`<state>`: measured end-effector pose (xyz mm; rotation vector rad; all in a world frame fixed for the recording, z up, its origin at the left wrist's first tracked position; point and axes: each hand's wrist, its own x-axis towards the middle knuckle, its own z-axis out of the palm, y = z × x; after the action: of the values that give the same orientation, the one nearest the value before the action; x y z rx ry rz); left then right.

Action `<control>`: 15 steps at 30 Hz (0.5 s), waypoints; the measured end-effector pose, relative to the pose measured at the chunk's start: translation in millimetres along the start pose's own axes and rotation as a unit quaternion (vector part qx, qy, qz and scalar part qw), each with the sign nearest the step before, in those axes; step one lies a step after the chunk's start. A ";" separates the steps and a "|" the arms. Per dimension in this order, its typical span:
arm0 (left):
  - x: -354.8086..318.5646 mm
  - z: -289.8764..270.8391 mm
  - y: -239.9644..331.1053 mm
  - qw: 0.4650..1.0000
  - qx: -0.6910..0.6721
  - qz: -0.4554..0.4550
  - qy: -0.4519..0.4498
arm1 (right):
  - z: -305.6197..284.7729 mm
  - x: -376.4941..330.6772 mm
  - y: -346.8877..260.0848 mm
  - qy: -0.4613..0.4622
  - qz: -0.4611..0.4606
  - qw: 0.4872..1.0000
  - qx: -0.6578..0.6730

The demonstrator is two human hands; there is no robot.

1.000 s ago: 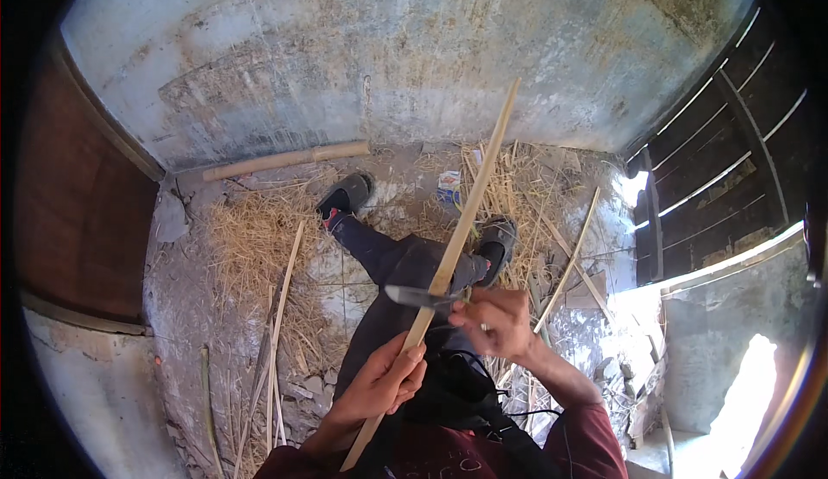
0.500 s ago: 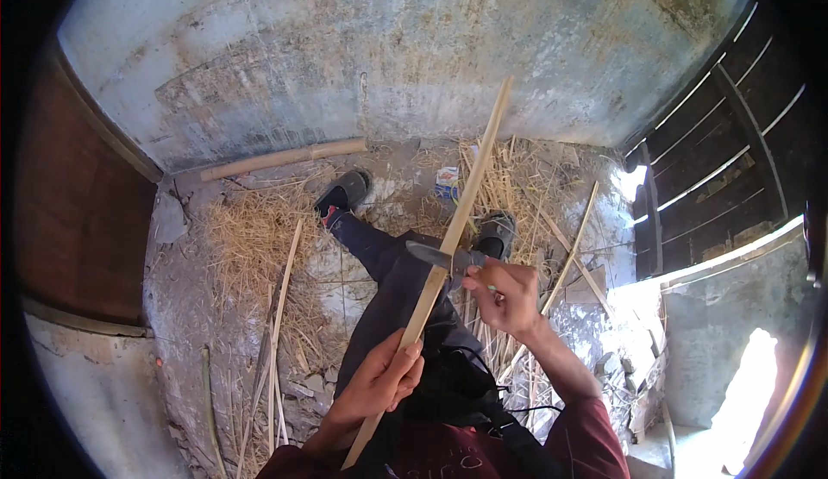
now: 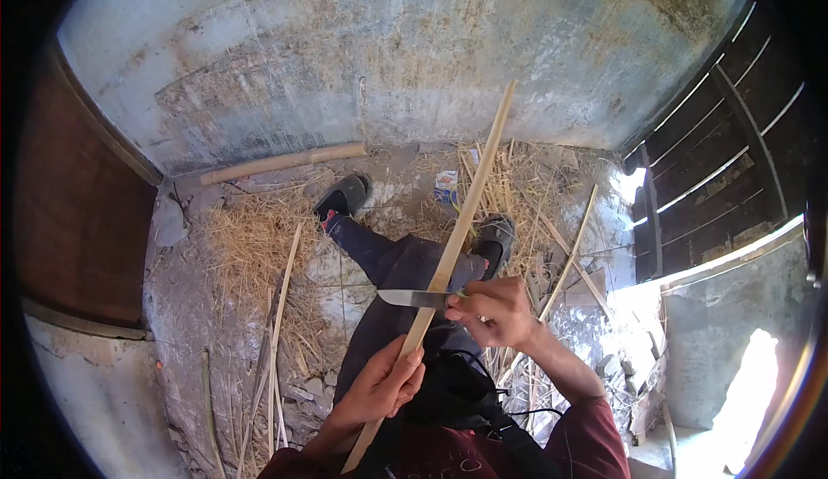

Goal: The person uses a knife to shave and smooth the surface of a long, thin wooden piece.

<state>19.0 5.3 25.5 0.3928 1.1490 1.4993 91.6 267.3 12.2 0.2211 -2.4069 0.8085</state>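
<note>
Shavings and straw lie thick on the floor at left, with several thin split strips among them; judged from this litter, a good deal of paring is already done. A thicker pole rests along the foot of the wall, apparently unworked.

Stick in hand: long, pale, running from the lap up and away past the right shoe. Its whole visible length looks flat and clean, so how much trimming is left I cannot tell.

Left hand: fingers wrapped around the lower part of the stick, forearm coming in from the bottom edge, holding it at a steep slant.

Knife: blade lies crosswise, tip pointing left, edge touching the stick about mid-length above the knee.

Right hand: fist closed on the knife handle, knuckles up, wrist bent inward, just right of the stick. More strips lie beyond it.
</note>
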 end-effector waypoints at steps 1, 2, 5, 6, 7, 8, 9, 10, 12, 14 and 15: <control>-1.1 0.4 -0.3 1.000 0.001 -0.002 0.000 | 0.5 -1.4 -1.4 -0.030 -0.024 0.999 -0.019; -2.4 1.3 0.2 1.000 0.001 -0.004 0.001 | 0.8 -1.4 6.7 -0.030 -0.022 0.999 -0.017; -4.1 3.8 7.3 1.000 0.015 0.002 0.005 | -0.9 5.3 30.1 0.109 0.080 0.990 0.038; -4.7 4.0 10.0 1.000 0.026 0.000 0.003 | -1.5 4.9 26.2 0.077 0.026 0.996 0.043; -5.7 3.6 9.7 0.999 0.034 -0.006 0.002 | -0.6 2.7 20.8 0.043 -0.024 0.997 0.051; -6.2 3.0 9.4 0.999 0.034 -0.006 0.004 | -5.2 7.3 6.1 -0.025 -0.047 0.998 0.030; -6.6 2.5 9.0 0.999 0.040 -0.001 0.010 | -5.2 9.8 1.6 -0.025 -0.048 0.998 0.032; -6.8 2.6 8.2 0.999 0.046 0.003 0.014 | -5.7 10.2 -1.9 -0.025 -0.054 0.998 0.024; -7.6 3.0 9.3 0.998 0.067 0.007 0.019 | -6.3 6.4 -0.1 -0.030 -0.014 0.999 -0.001; -8.3 2.8 10.9 0.995 0.091 0.018 0.025 | -8.0 4.6 -2.6 -0.029 -0.032 0.999 -0.009; -10.3 2.2 9.1 0.994 0.106 0.023 0.024 | -8.4 4.6 -3.6 -0.028 -0.049 0.998 -0.017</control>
<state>18.6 -1.7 37.5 0.5325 1.3517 1.4373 93.1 269.5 22.1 0.3497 -2.4400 0.7263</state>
